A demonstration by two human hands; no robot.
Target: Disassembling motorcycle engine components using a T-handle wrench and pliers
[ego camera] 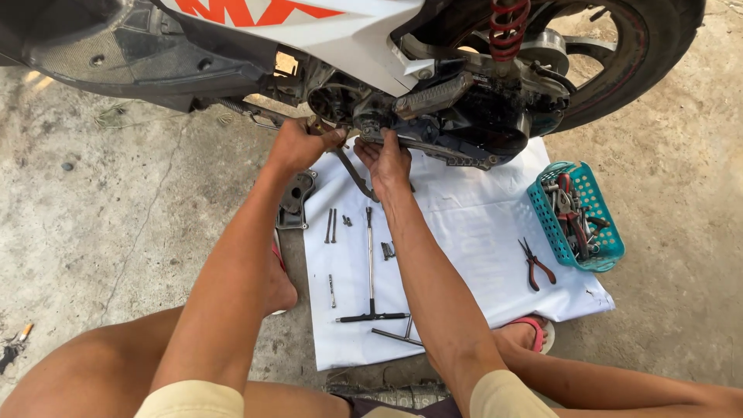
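A scooter (325, 31) stands on concrete with its dark, greasy engine case (472, 116) in front of me. My left hand (298, 145) is closed around a small metal part at the underside of the engine. My right hand (385, 159) presses its fingers up against the lower edge of the engine case, next to a dark curved metal arm (352, 170) that hangs down between my two hands. What the right hand's fingers hold is hidden.
A white cloth (464, 232) lies under the engine with a long T-handle wrench (371, 271), several bolts (331, 225) and red-handled pliers (535, 265). A teal basket (611, 248) of tools sits at its right edge. A dark metal bracket (295, 201) lies left of the cloth. The rear wheel (658, 54) is upper right.
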